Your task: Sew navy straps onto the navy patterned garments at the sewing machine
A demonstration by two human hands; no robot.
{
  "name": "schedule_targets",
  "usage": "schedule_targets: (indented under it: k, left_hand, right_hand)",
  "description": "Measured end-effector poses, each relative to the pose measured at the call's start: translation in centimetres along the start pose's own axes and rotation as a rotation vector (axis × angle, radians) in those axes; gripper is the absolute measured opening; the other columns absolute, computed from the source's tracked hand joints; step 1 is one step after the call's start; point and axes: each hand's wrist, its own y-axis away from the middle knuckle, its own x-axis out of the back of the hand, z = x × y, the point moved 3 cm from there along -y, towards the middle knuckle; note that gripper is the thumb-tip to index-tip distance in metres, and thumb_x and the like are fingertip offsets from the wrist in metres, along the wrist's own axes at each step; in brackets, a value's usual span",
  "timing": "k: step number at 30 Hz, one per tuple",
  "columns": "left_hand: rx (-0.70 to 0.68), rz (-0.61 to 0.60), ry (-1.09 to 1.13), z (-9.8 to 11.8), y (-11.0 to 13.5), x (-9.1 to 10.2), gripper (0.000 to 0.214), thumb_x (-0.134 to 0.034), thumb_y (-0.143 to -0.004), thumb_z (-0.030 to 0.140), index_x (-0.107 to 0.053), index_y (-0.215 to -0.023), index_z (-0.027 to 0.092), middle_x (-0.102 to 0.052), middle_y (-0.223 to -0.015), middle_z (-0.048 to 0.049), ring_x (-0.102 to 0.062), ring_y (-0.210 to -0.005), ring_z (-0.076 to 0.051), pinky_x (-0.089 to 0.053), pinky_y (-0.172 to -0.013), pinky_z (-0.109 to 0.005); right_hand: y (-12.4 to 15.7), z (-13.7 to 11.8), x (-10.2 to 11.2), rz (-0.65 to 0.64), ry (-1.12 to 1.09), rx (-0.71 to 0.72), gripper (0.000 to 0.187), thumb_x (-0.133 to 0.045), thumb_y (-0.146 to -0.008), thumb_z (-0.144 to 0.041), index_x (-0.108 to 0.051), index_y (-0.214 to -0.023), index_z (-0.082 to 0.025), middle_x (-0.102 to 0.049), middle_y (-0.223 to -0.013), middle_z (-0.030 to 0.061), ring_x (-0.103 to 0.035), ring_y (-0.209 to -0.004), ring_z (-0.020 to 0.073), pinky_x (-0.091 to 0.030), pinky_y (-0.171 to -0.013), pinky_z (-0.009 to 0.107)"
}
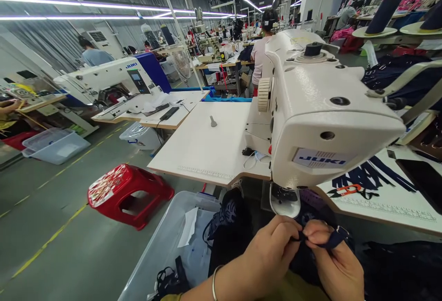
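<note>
My left hand [271, 248] and my right hand [333, 259] meet just below the needle area of a white JUKI sewing machine [336, 121]. Both pinch a narrow navy strap [332, 240] between thumb and fingers. A small shiny metal ring or slider sits on the strap by my right index finger. Where the fingertips come together, the strap's end is partly hidden. Dark fabric [397, 264] lies below and to the right of the hands.
Right of the machine, orange-handled thread snips [348, 190], navy strips [368, 174] and a dark phone [421, 182] lie on the table. A plastic bin [152, 250] with dark lace garments stands at lower left, beside a red stool [138, 195]. A grey metal piece [213, 121] rests on the tabletop.
</note>
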Motion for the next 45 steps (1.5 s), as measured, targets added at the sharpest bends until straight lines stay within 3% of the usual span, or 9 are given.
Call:
schedule_targets:
  k: [10,16,21,24,29,32,35,38,45]
  left_hand:
    - [0.089,0.055,0.089,-0.6,0.1,-0.3,0.020,-0.055,-0.086,0.005,-0.053,-0.097,0.021,-0.067,-0.099,-0.0046,-0.065,-0.090,-0.015,-0.052,-0.082,-0.023]
    - [0.454,0.024,0.185,-1.5,0.6,-0.7,0.010,-0.064,-0.083,0.016,-0.056,-0.088,0.020,-0.063,-0.073,0.0025,-0.061,-0.058,-0.010,-0.045,-0.052,-0.017]
    - [0.531,0.075,-0.077,-2.3,0.4,-0.5,0.018,-0.066,-0.082,0.017,-0.056,-0.095,0.022,-0.067,-0.082,0.0019,-0.065,-0.067,-0.014,-0.049,-0.059,-0.021]
    - [0.427,0.111,-0.222,-2.5,0.0,0.3,0.034,-0.071,-0.082,0.023,-0.053,-0.111,0.022,-0.068,-0.088,-0.0006,-0.067,-0.075,-0.017,-0.053,-0.066,-0.026]
    - [-0.047,0.323,-0.543,-1.2,-0.1,2.2,0.027,-0.063,-0.090,0.027,-0.058,-0.115,0.018,-0.064,-0.110,-0.0111,-0.063,-0.102,-0.022,-0.050,-0.091,-0.036]
    - [-0.287,0.142,-0.589,-0.8,0.1,2.0,0.025,-0.059,-0.092,0.016,-0.059,-0.117,0.016,-0.069,-0.109,-0.0061,-0.062,-0.107,-0.016,-0.039,-0.105,-0.030]
    - [-0.325,-0.043,-0.661,-1.4,0.5,1.4,0.029,-0.057,-0.093,0.016,-0.058,-0.122,0.014,-0.068,-0.120,-0.0041,-0.056,-0.122,-0.017,-0.025,-0.115,-0.031]
    - [-0.309,-0.080,-0.712,-2.0,0.7,1.2,0.036,-0.056,-0.095,0.017,-0.055,-0.130,0.016,-0.063,-0.130,-0.0034,-0.049,-0.129,-0.018,-0.018,-0.115,-0.033]
    - [-0.280,-0.132,-0.767,-1.2,-0.4,1.6,0.032,-0.054,-0.098,0.027,-0.056,-0.129,0.023,-0.063,-0.130,-0.0005,-0.051,-0.124,-0.016,-0.027,-0.101,-0.032]
  right_hand:
    - [-0.3,-0.1,0.3,-0.097,0.044,0.001,0.017,-0.063,-0.086,-0.012,-0.068,-0.085,-0.029,-0.066,-0.084,0.0014,-0.064,-0.081,0.0194,-0.055,-0.070,0.027]
    - [-1.8,-0.7,0.1,-0.187,0.248,-0.195,0.008,-0.063,-0.089,-0.034,-0.068,-0.085,-0.028,-0.070,-0.085,0.0008,-0.069,-0.079,0.0190,-0.057,-0.067,0.022]
    - [-3.7,-1.1,-1.2,-0.293,0.452,-0.121,0.017,-0.055,-0.092,-0.039,-0.067,-0.089,-0.028,-0.071,-0.088,0.0010,-0.069,-0.083,0.0209,-0.056,-0.070,0.026]
    - [-4.1,-1.2,-1.7,-0.297,0.521,-0.022,0.016,-0.053,-0.095,-0.038,-0.065,-0.093,-0.028,-0.071,-0.091,0.0010,-0.068,-0.086,0.0216,-0.054,-0.074,0.030]
    - [-4.0,-0.9,-1.9,-0.294,0.548,0.016,0.013,-0.052,-0.096,-0.036,-0.062,-0.098,-0.029,-0.070,-0.093,0.0007,-0.067,-0.088,0.0213,-0.052,-0.075,0.031]
    - [-4.0,-0.7,-1.9,-0.253,0.524,0.004,0.013,-0.052,-0.096,-0.035,-0.062,-0.098,-0.029,-0.069,-0.094,0.0006,-0.066,-0.089,0.0205,-0.051,-0.077,0.031]
    - [-4.3,-0.3,-1.9,-0.233,0.508,-0.072,0.014,-0.053,-0.095,-0.037,-0.063,-0.097,-0.028,-0.067,-0.096,0.0015,-0.064,-0.091,0.0207,-0.050,-0.079,0.031]
    - [-4.7,0.6,-1.7,-0.195,0.452,-0.171,0.016,-0.056,-0.092,-0.041,-0.060,-0.096,-0.026,-0.060,-0.089,0.0014,-0.059,-0.083,0.0198,-0.048,-0.076,0.031]
    - [-5.5,2.2,-1.8,-0.224,0.094,-0.542,0.030,-0.061,-0.087,-0.049,-0.049,-0.099,-0.025,-0.053,-0.083,-0.0017,-0.054,-0.081,0.0182,-0.048,-0.073,0.028]
